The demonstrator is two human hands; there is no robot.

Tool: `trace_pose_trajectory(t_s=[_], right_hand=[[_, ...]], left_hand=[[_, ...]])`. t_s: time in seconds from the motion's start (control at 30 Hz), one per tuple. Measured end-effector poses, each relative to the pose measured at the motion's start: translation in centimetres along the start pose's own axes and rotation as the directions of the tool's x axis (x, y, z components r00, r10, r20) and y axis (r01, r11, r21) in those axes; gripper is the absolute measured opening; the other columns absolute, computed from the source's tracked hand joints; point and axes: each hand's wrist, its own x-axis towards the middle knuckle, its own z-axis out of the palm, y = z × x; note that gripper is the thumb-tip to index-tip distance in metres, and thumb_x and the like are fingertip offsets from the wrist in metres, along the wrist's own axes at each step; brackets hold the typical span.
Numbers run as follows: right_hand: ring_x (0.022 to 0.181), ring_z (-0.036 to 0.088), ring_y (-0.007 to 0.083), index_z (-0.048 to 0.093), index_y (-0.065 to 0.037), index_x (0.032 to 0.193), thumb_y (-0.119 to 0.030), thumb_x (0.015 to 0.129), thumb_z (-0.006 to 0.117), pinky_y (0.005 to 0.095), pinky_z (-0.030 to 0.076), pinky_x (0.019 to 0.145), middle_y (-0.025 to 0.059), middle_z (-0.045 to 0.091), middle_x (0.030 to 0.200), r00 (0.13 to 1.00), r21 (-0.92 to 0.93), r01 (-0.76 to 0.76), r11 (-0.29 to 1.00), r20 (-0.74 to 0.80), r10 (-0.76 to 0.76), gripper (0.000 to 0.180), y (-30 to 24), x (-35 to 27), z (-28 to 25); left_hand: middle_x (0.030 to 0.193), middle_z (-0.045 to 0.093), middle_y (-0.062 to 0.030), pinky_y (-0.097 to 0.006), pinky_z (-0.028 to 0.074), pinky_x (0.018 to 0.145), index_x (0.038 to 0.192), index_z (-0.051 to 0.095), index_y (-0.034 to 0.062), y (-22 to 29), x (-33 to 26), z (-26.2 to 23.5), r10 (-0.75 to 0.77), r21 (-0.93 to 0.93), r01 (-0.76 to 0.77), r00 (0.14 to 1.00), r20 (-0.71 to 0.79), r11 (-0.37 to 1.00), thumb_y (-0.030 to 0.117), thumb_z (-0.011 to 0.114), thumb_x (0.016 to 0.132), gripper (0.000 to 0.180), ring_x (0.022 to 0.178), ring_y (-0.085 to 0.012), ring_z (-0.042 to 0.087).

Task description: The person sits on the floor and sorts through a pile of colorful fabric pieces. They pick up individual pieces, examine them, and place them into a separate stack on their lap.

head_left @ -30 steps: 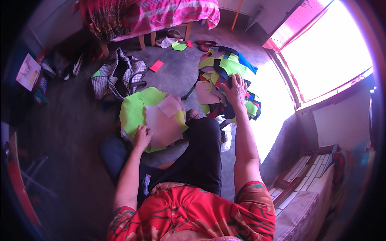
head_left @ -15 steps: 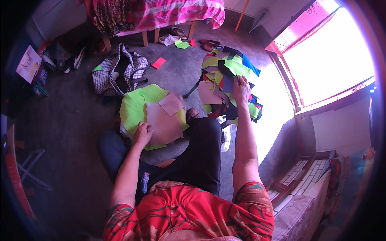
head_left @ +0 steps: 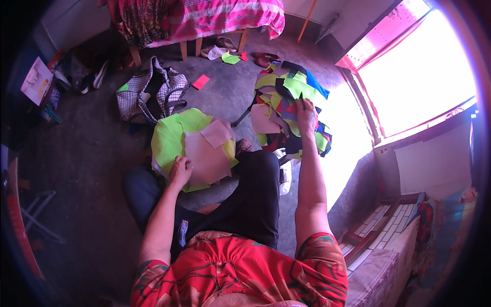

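Left hand (head_left: 180, 170) rests closed on the near edge of a stack of round cut cloth pieces (head_left: 197, 148), pale pink sheets on top of bright green ones, lying on the person's lap and knee; fingers look curled onto the pink top sheet, pinning it. Right hand (head_left: 307, 115) is stretched far forward onto a heap of mixed cloth scraps (head_left: 286, 110) on the floor (head_left: 225, 97), fingers bunched on a dark piece; I cannot tell whether it actually grips one piece or several. Risks as I read them: the right arm is at full reach, so a pull may drag neighbouring scraps along and spread the heap. The lap stack sits tilted over the knee with only one hand on it; any lean forward could let the upper pink sheets slide off toward the floor. Glare from the window (head_left: 419, 77) washes out the right side of the heap, so colours there are hard to judge. Beyond: a checked bag (head_left: 148, 92), a loose red scrap (head_left: 201, 82), and a bed with a pink striped cover (head_left: 220, 18).
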Motion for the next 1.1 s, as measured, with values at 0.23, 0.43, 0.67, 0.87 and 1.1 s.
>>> trace_pose_trajectory(t_s=[0.23, 0.43, 0.67, 0.87, 1.1], right_hand=[[0.113, 0.053, 0.0307, 0.064, -0.005, 0.111, -0.029, 0.078, 0.068, 0.0413, 0.038, 0.098, 0.0141, 0.058, 0.121, 0.990, -0.182, 0.114, 0.977, -0.058, -0.126, 0.040, -1.0, -1.1, 0.1], [0.102, 0.059, 0.0314, 0.064, -0.008, 0.109, -0.030, 0.083, 0.061, 0.0403, 0.044, 0.090, 0.0144, 0.062, 0.110, 0.990, -0.112, 0.130, 0.985, -0.048, -0.136, 0.034, 0.3, 0.0, 0.1], [0.080, 0.063, 0.0332, 0.063, -0.008, 0.101, -0.031, 0.091, 0.050, 0.0437, 0.047, 0.072, 0.0176, 0.065, 0.091, 0.937, 0.163, -0.327, 0.931, -0.070, 0.342, 0.028, 0.2, 1.8, -0.6], [0.087, 0.059, 0.0232, 0.056, -0.003, 0.112, -0.025, 0.093, 0.052, 0.0353, 0.048, 0.077, 0.0116, 0.062, 0.102, 0.771, 0.896, -0.356, 0.264, 0.123, 0.624, 0.030, 3.4, 4.3, -1.2], [0.100, 0.058, 0.0250, 0.052, 0.000, 0.117, -0.025, 0.093, 0.049, 0.0390, 0.048, 0.087, 0.0133, 0.058, 0.113, 0.858, 0.975, -0.219, -0.038, 0.212, 0.468, 0.035, 7.2, 3.2, -2.5]], left_hand=[[0.103, 0.055, -0.0127, -0.036, 0.049, 0.080, 0.098, 0.059, 0.0021, 1.0, -0.1, -0.5, -0.045, -0.029, 0.046, 0.998, 0.035, 0.999, 0.010, 0.069, 0.074, 0.026, 0.092, -0.0286, 0.060], [0.102, 0.056, -0.0123, -0.037, 0.048, 0.080, 0.097, 0.060, 0.0026, 0.7, 0.1, -0.2, -0.022, -0.035, 0.023, 0.999, 0.032, 0.999, 0.011, 0.070, 0.074, 0.027, 0.093, -0.0292, 0.059], [0.102, 0.056, -0.0126, -0.037, 0.048, 0.080, 0.097, 0.060, 0.0029, 0.4, 0.0, -0.2, -0.025, -0.024, 0.025, 0.999, 0.026, 0.999, 0.012, 0.070, 0.074, 0.027, 0.093, -0.0300, 0.058], [0.101, 0.055, -0.0124, -0.037, 0.048, 0.080, 0.096, 0.060, 0.0031, 0.7, 0.0, -0.3, -0.043, -0.017, 0.043, 0.999, 0.022, 0.999, 0.012, 0.070, 0.074, 0.026, 0.093, -0.0300, 0.058], [0.102, 0.055, -0.0118, -0.037, 0.048, 0.080, 0.096, 0.060, 0.0041, 1.1, 0.2, -0.1, -0.049, 0.000, 0.049, 0.998, 0.038, 0.999, 0.013, 0.070, 0.074, 0.026, 0.094, -0.0295, 0.058]])
